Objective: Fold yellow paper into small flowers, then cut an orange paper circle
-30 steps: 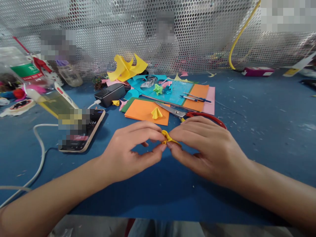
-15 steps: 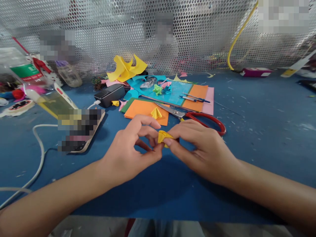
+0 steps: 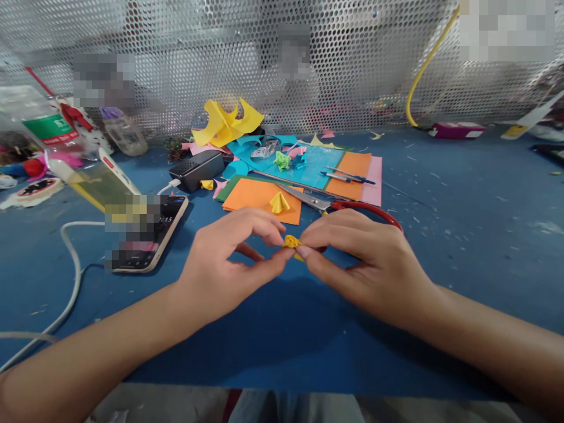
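Between my fingertips is a small piece of yellow paper [image 3: 291, 241], rolled and folded, its coiled end facing up. My left hand [image 3: 238, 249] pinches its left side between thumb and forefinger. From the other side my right hand [image 3: 361, 258] grips it with thumb and fingers, and part of the paper is hidden there. Just beyond the hands, a fan-folded yellow paper piece [image 3: 279, 203] rests on orange paper sheets [image 3: 247, 194]. Scissors [image 3: 317, 202] with red handles lie behind my right hand, which partly covers them.
A phone [image 3: 167, 235] with a white cable [image 3: 73, 258] lies at left, near a black box-shaped device [image 3: 198, 167]. Behind are blue paper [image 3: 317, 158], pens [image 3: 348, 176] and cut yellow paper [image 3: 227, 123]. Bottles [image 3: 53, 126] stand at far left, before a perforated metal panel [image 3: 211, 53].
My left thumb and forefinger have closed onto the yellow paper, which has turned so that its coiled end shows. My right hand keeps its grip with little movement.
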`<state>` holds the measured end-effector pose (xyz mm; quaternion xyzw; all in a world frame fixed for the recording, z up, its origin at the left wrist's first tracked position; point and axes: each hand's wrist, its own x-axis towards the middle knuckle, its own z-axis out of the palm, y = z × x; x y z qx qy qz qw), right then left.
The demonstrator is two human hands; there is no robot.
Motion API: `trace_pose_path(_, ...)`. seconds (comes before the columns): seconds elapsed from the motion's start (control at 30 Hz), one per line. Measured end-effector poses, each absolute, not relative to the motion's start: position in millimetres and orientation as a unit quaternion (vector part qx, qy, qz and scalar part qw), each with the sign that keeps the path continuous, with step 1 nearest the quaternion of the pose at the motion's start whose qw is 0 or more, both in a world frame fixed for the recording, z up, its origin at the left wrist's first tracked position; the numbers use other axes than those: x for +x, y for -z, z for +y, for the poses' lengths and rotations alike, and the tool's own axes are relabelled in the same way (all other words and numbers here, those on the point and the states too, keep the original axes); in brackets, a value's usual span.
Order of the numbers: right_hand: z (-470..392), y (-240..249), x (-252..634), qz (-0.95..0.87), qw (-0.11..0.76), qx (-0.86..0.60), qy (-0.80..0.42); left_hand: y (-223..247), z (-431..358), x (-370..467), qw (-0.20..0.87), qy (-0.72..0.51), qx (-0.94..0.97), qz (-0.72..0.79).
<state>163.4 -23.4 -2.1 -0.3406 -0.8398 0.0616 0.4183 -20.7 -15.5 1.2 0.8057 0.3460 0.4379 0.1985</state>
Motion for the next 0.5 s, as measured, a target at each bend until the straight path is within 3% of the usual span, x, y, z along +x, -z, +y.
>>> trace_pose_path(0.2,-22.0,2.7,164.9,-0.851,0.408,-0.328,-0.042,-2.6,-12.7,-21.9,0.124,-0.426,0.845,0.299)
trace_pose_path(0.5,-22.3,3.9,164.9,-0.849,0.406,-0.337,-0.041,-0.4,-11.8,-17.1,0.098,-0.46,0.829,0.304)
